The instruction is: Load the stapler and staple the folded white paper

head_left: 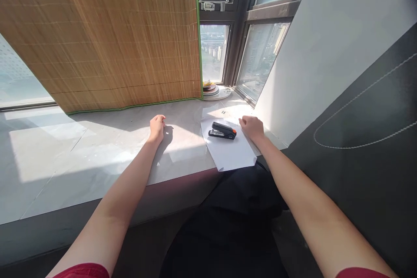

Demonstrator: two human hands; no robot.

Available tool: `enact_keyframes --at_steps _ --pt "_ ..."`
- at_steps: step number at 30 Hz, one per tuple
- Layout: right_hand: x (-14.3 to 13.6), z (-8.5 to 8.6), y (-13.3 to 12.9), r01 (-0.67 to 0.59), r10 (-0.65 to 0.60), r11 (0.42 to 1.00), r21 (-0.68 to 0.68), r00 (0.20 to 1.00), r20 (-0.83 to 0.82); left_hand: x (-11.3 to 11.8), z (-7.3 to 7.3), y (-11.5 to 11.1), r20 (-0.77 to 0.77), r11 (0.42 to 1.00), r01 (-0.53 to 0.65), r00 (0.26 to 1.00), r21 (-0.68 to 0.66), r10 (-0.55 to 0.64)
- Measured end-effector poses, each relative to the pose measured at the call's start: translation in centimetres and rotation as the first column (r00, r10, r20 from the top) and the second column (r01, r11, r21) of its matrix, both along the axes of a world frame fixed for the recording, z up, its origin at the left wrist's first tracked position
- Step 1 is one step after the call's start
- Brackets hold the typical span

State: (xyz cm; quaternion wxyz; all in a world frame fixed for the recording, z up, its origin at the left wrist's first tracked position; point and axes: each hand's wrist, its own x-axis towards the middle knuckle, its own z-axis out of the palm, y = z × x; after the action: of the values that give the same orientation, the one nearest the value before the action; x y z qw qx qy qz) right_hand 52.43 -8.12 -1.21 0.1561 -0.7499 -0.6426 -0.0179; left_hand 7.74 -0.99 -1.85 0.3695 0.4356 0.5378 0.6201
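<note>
A black stapler (222, 130) with an orange-red end lies on a white sheet of paper (233, 154) on the window sill. My right hand (252, 127) is closed in a fist just right of the stapler, by the paper's right edge. To the left, apart from the paper, my left hand (157, 128) is also closed over the sill, casting a shadow beside it. Nothing shows in either fist. Two small dark strips (223, 112) lie beyond the stapler; they are too small to make out clearly. The paper's near corners curl at the sill's front edge.
The pale sill (107, 147) runs along the window. A bamboo blind (130, 39) with green edging hangs over its back. Stacked plates (213, 91) stand in the corner by the window frame. A white wall (293, 74) and a bead chain (355, 147) are on the right.
</note>
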Motion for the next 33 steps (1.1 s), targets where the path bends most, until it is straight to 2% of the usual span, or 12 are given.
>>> enact_keyframes --at_steps 3,6,10,12,14,17,20,23,24,26,30,33 --pt "-2.3 0.2 3.4 -0.272 0.274 0.96 0.061 0.961 -0.04 -0.2 -0.1 0.1 -0.009 1.0 -0.004 1.0 0.0 0.004" --pt "-4.1 -0.2 6.5 -0.451 0.449 0.892 -0.047 0.893 -0.046 -0.4 -0.4 0.3 -0.005 1.0 0.0 1.0 0.004 0.0" --pt "-5.8 -1.1 8.2 -0.436 0.429 0.885 -0.165 0.9 -0.08 -0.1 -0.5 -0.1 -0.042 1.0 -0.024 0.999 -0.005 0.024" --pt "-7.1 -1.4 8.2 -0.424 0.414 0.885 -0.19 0.906 -0.091 0.1 0.0 -0.5 -0.136 0.995 -0.096 0.986 0.017 0.098" --pt "-8.9 -1.4 8.1 -0.425 0.415 0.885 -0.19 0.905 -0.093 -0.1 0.9 -1.1 -0.246 0.974 -0.205 0.943 0.097 0.223" --pt "-13.1 -1.4 8.1 -0.443 0.432 0.878 -0.182 0.896 -0.098 -2.0 2.6 -2.0 -0.32 0.934 -0.304 0.88 0.189 0.351" --pt "-18.7 -1.4 7.8 -0.47 0.457 0.864 -0.178 0.882 -0.111 -5.9 3.5 -2.8 -0.412 0.955 -0.26 0.861 0.146 0.297" --pt "-24.8 -1.4 6.9 -0.521 0.506 0.845 -0.117 0.852 -0.135 -10.3 2.9 -3.7 -0.625 0.985 -0.162 0.764 0.056 0.161" --pt "-26.8 -1.4 6.5 -0.548 0.531 0.829 -0.116 0.834 -0.149 -11.5 2.5 -3.9 -0.665 0.983 -0.18 0.731 0.025 0.151" --pt "-30.6 -1.4 5.6 -0.582 0.563 0.806 -0.105 0.81 -0.168 -13.2 1.7 -4.2 -0.669 0.964 -0.266 0.719 -0.017 0.187" --pt "-36.0 -1.0 4.6 -0.634 0.612 0.771 -0.059 0.763 -0.206 -13.8 0.9 -4.1 -0.618 0.937 -0.348 0.742 -0.023 0.26" --pt "-37.6 -0.7 4.4 -0.66 0.633 0.748 -0.068 0.741 -0.225 -13.5 0.7 -3.7 -0.6 0.939 -0.342 0.754 -0.012 0.267"
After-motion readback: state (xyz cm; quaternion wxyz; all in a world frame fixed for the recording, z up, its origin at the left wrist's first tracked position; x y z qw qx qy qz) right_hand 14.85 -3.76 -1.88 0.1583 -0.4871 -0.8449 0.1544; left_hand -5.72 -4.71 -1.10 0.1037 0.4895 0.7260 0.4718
